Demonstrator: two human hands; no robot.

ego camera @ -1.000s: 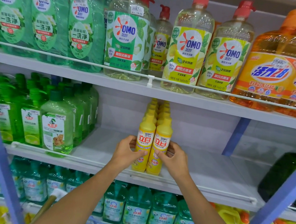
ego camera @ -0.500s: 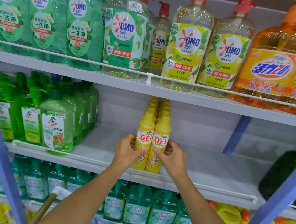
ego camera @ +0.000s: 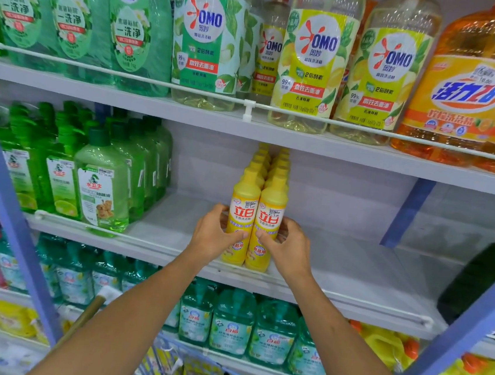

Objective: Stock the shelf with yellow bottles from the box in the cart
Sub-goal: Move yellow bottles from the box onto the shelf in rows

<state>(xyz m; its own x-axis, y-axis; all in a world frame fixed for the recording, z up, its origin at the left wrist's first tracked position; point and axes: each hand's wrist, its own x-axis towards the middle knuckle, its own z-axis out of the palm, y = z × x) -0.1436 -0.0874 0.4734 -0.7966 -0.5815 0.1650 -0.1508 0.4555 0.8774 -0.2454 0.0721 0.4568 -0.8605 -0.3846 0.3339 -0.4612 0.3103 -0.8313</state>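
While both arms are reaching up to the middle shelf, I am handling the front pair of yellow bottles. My left hand is curling round the left yellow bottle, with the thumb lying across the lower label and the fingers wrapping behind. My right hand is gripping the right yellow bottle the same way, thumb on the front, fingers round its far side. Both bottles are standing upright on the middle shelf, touching side by side, just behind the shelf's white front rail. Two files of more yellow bottles are running straight back from them toward the shelf's rear wall. Green bottles are crowding the left end of the same shelf, well apart from my pair. One dark green bottle is sitting at its right end. Below the shelf, the blue wire cart is showing; its contents are too blurred to tell.
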